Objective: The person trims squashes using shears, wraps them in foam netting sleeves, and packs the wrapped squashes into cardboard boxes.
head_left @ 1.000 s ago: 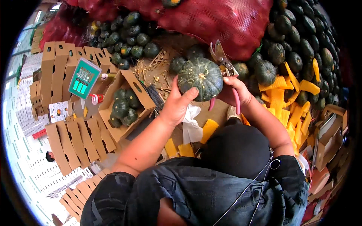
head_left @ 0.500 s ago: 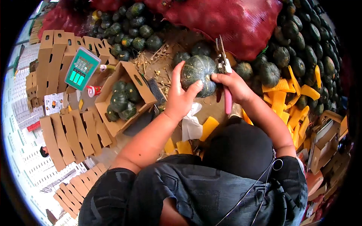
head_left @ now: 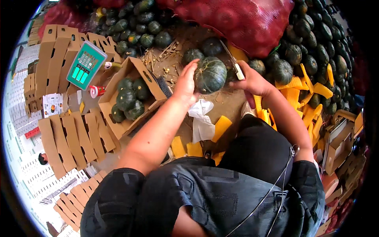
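Observation:
My left hand grips a round dark green squash from its left side, fingers along its flank. Just right of the squash, my right hand is closed on pruning shears, whose long metal head points up and away. A dark handle shows below that hand. Two more squashes lie on the ground beyond the held one. Dry cut stems are scattered there, and a white paper lies below my hands.
An open carton holds several squashes at left, beside a scale display and flattened cardboard. Red mesh sacks lie at the back. Piled squashes and yellow foam sleeves crowd the right. A person's head shows at far left.
Both hands and the squash have moved away from my body, the squash slightly right as well. The squash has tipped, and the shears have turned, their top now leaning further left.

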`<state>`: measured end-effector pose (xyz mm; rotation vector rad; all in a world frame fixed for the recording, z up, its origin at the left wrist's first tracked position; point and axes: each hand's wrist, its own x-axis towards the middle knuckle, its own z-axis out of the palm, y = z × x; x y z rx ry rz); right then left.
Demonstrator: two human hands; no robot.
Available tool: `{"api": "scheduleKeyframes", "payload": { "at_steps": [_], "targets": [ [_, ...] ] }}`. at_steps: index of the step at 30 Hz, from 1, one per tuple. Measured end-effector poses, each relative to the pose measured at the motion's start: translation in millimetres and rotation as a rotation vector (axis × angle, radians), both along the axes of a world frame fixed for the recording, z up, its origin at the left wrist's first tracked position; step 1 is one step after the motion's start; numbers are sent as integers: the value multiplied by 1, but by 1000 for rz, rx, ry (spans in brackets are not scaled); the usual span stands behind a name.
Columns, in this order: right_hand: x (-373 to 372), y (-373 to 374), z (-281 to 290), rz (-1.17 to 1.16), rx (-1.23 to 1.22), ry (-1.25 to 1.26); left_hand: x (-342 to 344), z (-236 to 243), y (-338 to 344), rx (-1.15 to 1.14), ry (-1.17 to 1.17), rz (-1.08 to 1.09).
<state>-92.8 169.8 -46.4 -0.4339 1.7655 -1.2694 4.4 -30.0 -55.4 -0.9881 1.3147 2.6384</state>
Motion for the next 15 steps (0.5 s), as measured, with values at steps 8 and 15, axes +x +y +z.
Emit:
{"api": "scheduleKeyframes", "payload": {
  "at_steps": [8,15],
  "targets": [
    [42,44,-45,32,99,650,33,33,8,139,-191,-76],
    [80,-5,24,-241,-571,50,70,65,33,-164,278,-196]
  ]
}}
